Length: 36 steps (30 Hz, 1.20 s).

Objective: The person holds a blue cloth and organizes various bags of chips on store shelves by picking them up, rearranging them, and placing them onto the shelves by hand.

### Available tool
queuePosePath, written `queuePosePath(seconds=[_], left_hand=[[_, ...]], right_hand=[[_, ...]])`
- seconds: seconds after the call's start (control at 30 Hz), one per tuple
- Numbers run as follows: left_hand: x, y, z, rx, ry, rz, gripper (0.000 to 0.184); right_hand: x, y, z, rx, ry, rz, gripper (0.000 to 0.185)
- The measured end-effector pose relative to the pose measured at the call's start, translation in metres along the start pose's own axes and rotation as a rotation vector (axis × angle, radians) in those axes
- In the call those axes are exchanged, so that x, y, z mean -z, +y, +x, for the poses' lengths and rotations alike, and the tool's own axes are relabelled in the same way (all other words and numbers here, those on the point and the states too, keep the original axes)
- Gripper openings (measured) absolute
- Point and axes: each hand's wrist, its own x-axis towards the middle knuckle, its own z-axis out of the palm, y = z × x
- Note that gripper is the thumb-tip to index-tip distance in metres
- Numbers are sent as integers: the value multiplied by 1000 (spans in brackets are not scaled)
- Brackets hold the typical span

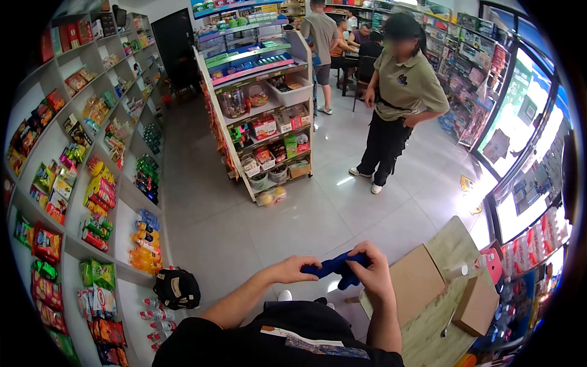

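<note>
A dark blue piece of soft cloth (pixel 333 266) is stretched between my two hands in front of my chest. It has narrow, lobed ends like a glove, but its exact kind is not clear. My left hand (pixel 295 269) pinches its left end between thumb and fingers. Over its right end my right hand (pixel 373 269) is closed, with a short part of the cloth hanging below the fingers.
Beside me on the right, a greenish table (pixel 455 235) bears a flat cardboard piece (pixel 413 275) and a brown box (pixel 476 306). A black backpack (pixel 176 289) stands by the left snack shelves (pixel 70 214). Ahead are a display rack (pixel 260 110) and a standing person (pixel 403 92).
</note>
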Motion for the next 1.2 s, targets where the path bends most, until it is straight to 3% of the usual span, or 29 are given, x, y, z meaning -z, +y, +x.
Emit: queuePosePath(seconds=[0.17, 0.37, 0.5, 0.6, 0.63, 0.7, 0.83, 0.97, 1.1, 1.2], left_hand=[[14, -17, -5, -73, -47, -65, 24], [29, 7, -13, 116, -16, 176, 29], [34, 10, -14, 77, 156, 84, 25], [41, 9, -15, 141, 163, -22, 23], [44, 10, -16, 28, 192, 41, 22], [50, 19, -18, -1, 174, 197, 21], [57, 27, -27, 53, 207, 390, 24], [51, 29, -45, -283, 467, 665, 24], [48, 38, -43, -55, 210, 260, 21], [42, 48, -46, 19, 310, 116, 21]], right_hand=[[8, 12, 1, 9, 3, -19, 16], [12, 14, 2, 22, 10, -47, 18], [14, 26, 0, -11, 19, -6, 19], [16, 27, 0, -18, 13, -11, 19], [16, 28, 0, -36, 19, -9, 19], [15, 32, 0, -66, 13, -2, 18], [13, 40, -1, -114, 41, 46, 21], [8, 48, 5, -114, 9, 140, 24], [-1, 58, 33, -36, 30, 170, 29], [-19, 70, 56, -33, 29, 252, 33]])
